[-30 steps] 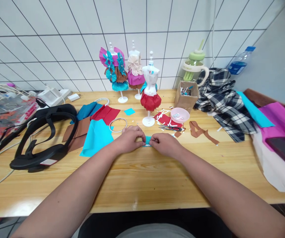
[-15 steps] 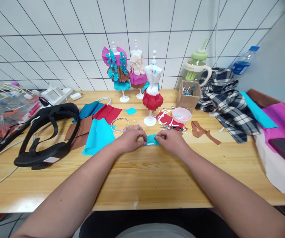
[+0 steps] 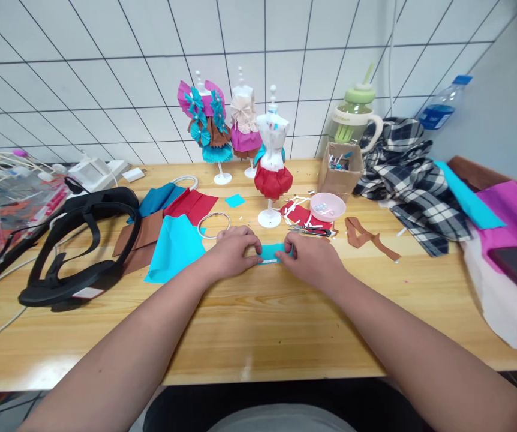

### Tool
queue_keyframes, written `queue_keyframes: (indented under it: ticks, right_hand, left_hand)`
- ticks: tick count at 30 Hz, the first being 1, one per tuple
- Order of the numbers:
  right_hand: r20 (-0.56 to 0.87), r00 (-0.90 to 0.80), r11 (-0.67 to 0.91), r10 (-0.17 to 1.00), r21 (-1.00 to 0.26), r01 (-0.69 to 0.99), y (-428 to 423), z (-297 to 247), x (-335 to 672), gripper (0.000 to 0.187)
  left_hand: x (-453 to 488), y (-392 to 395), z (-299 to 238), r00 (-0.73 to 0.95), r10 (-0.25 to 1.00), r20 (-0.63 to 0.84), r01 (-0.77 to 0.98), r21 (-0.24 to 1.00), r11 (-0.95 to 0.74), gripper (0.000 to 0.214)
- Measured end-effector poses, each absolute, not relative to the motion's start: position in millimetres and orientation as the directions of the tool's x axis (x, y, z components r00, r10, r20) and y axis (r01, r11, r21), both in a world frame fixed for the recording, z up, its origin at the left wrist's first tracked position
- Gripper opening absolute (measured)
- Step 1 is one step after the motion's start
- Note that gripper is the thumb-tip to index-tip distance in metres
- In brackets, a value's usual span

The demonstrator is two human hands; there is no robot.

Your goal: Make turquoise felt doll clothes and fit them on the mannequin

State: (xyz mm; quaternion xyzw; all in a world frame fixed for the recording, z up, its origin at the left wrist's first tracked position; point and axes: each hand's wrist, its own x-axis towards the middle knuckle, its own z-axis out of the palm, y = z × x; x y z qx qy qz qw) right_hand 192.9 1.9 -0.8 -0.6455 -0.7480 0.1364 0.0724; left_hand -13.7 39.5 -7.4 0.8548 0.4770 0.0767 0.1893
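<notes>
A small blue crepe-paper piece (image 3: 269,251) with a white strip along its near edge lies on the wooden table between my hands. My left hand (image 3: 235,252) pinches its left end, thumb and fingers closed together. At the right end, my right hand (image 3: 311,255) grips it between thumb and index finger. Just beyond stands a white mannequin (image 3: 273,141) in a puffed red skirt (image 3: 273,182). Black-handled scissors (image 3: 311,230) lie by a red scrap (image 3: 298,215) strewn with white strips.
Left are a silver ring (image 3: 213,225), a turquoise sheet (image 3: 173,249) and a black headset (image 3: 81,246). Two dressed mannequins (image 3: 209,129) stand at the back. Right are a pink bowl (image 3: 328,207), a cardboard box (image 3: 340,171), a brown strip (image 3: 370,239) and plaid cloth (image 3: 414,186).
My right fingers have moved from the far side of the blue paper to its near edge, thumb by the white strip. The view has shifted slightly.
</notes>
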Motion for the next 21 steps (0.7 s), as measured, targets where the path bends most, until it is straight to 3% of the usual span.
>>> queue_keyframes:
  ticks: [7, 12, 17, 21]
  right_hand:
    - [-0.056, -0.121, 0.103, 0.991, -0.250, 0.963, 3.4, -11.2, 182.0, 0.038]
    - [-0.099, -0.091, 0.060, 0.991, -0.281, 0.958, 7.9, -9.0, 194.1, 0.026]
    - [-0.081, -0.222, 0.184, 0.972, -0.331, 0.925, 8.4, -5.0, 203.0, 0.016]
    - [-0.109, -0.233, 0.191, 0.966, -0.303, 0.934, 8.0, -4.1, 210.7, 0.020]
  left_hand:
    - [-15.2, 40.9, -6.2, 0.540, 0.840, -0.052, 0.783, 0.398, -0.479, 0.019]
    - [-16.4, 42.6, -7.0, 0.553, 0.832, -0.052, 0.778, 0.390, -0.493, 0.021]
    - [-27.0, 50.8, -5.3, 0.556, 0.831, 0.003, 0.764, 0.392, -0.513, 0.033]
    - [-53.8, 58.3, 9.7, 0.399, 0.915, 0.054, 0.881, 0.254, -0.399, 0.026]
